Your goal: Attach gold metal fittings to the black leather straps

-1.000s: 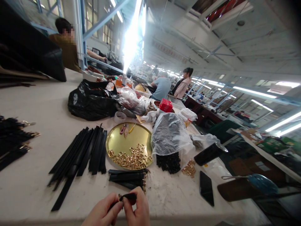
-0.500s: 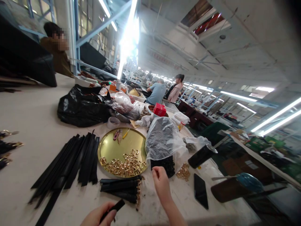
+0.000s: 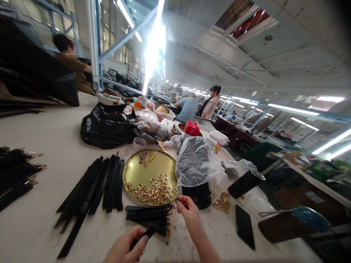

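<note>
**Right hand draws back from the tray edge**

Since the earlier frame, the right hand (image 3: 189, 213) has pulled slightly nearer, its fingertips pinched together at the rim of the brass tray (image 3: 134, 171); what they pinch is too small to tell. Left hand (image 3: 126, 248) is curled around 1 black strap (image 3: 142, 235), low at the table edge. Gold buckles (image 3: 153, 191) lie heaped in the tray. Finished straps (image 3: 148, 215) are stacked between both hands, loose black strips (image 3: 93, 186) to the left.
</note>
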`<state>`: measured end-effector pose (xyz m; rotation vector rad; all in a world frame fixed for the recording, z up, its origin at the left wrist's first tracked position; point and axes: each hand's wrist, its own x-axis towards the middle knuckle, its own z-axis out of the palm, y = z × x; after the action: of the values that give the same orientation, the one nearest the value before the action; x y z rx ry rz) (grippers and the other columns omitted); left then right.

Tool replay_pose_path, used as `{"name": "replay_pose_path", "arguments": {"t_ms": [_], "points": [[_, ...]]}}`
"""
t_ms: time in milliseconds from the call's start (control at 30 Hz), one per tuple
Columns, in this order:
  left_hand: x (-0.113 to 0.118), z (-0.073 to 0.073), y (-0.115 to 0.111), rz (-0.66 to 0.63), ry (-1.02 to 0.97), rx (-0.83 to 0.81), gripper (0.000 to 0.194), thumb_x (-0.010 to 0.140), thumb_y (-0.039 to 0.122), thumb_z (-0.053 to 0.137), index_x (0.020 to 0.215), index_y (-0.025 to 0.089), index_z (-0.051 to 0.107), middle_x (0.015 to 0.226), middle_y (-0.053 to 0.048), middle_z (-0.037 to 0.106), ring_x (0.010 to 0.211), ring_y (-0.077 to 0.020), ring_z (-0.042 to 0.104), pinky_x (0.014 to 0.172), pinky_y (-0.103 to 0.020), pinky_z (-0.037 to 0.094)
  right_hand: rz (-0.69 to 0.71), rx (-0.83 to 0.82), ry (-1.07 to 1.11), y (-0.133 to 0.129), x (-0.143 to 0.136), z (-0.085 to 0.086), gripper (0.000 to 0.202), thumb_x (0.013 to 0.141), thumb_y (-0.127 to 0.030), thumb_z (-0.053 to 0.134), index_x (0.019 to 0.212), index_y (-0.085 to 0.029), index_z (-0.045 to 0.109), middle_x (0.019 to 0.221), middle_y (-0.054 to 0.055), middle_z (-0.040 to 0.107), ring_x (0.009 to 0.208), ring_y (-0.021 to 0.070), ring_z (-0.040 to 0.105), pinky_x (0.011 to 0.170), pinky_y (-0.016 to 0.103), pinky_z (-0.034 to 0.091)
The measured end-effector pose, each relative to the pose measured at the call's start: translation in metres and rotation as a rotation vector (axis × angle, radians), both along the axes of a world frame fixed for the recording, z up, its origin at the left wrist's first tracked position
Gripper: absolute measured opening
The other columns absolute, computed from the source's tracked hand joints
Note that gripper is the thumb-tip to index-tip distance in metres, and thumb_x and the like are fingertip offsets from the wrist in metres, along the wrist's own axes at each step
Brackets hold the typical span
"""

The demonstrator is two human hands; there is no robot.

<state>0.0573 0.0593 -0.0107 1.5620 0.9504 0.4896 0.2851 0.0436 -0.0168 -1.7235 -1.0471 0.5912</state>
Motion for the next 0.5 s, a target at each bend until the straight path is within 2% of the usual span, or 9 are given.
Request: {"name": "replay_pose_path", "arguments": {"t_ms": [67,100,200,333,500], "points": [[0.006,0.011,0.003,0.016,-0.001,0.012,0.026,0.078,0.044,0.039,0.072,0.02,0.047,0.051,0.007,0.041,0.044,-0.0104,0.038,0.046,-0.021,0.033,0.097,-0.014,0.181,-0.007,-0.039,0.004,0.023,0.072,-0.032,0.055,0.088,-0.016,0.055,0.069,0.001,0.059,0.064,0.0156,0.056,0.062,0.029,0.046],[0.007,0.016,0.005,0.029,0.0,0.029,0.025,0.079,0.042,0.04,0.073,0.02,0.048,0.051,0.007,0.041,0.045,-0.0107,0.039,0.046,-0.021,0.033,0.129,-0.008,0.346,-0.01,-0.056,0.006,0.022,0.07,-0.032,0.059,0.086,-0.017,0.055,0.069,0.0,0.059,0.064,0.0144,0.056,0.062,0.027,0.046],[0.006,0.021,0.009,0.092,0.034,0.118,0.023,0.08,0.038,0.041,0.073,0.019,0.051,0.054,0.006,0.047,0.052,-0.0122,0.045,0.05,-0.022,0.034,0.178,0.007,0.731,-0.02,-0.09,0.008,0.021,0.065,-0.029,0.067,0.079,-0.018,0.055,0.072,-0.001,0.059,0.068,0.0122,0.055,0.067,0.025,0.045],[-0.002,0.017,0.007,0.118,0.068,0.176,0.024,0.081,0.036,0.041,0.072,0.018,0.054,0.062,0.003,0.054,0.06,-0.0142,0.049,0.056,-0.023,0.035,0.162,0.014,0.907,-0.025,-0.101,0.005,0.021,0.064,-0.028,0.07,0.077,-0.019,0.055,0.073,-0.002,0.058,0.067,0.0119,0.055,0.069,0.026,0.045],[-0.003,0.015,0.0,0.147,0.047,0.145,0.026,0.081,0.038,0.041,0.071,0.018,0.053,0.059,0.004,0.05,0.057,-0.0137,0.046,0.054,-0.023,0.035,0.146,0.052,1.022,-0.026,-0.103,0.002,0.023,0.064,-0.033,0.071,0.07,-0.019,0.054,0.07,-0.003,0.056,0.066,0.0108,0.055,0.069,0.025,0.045]]}}
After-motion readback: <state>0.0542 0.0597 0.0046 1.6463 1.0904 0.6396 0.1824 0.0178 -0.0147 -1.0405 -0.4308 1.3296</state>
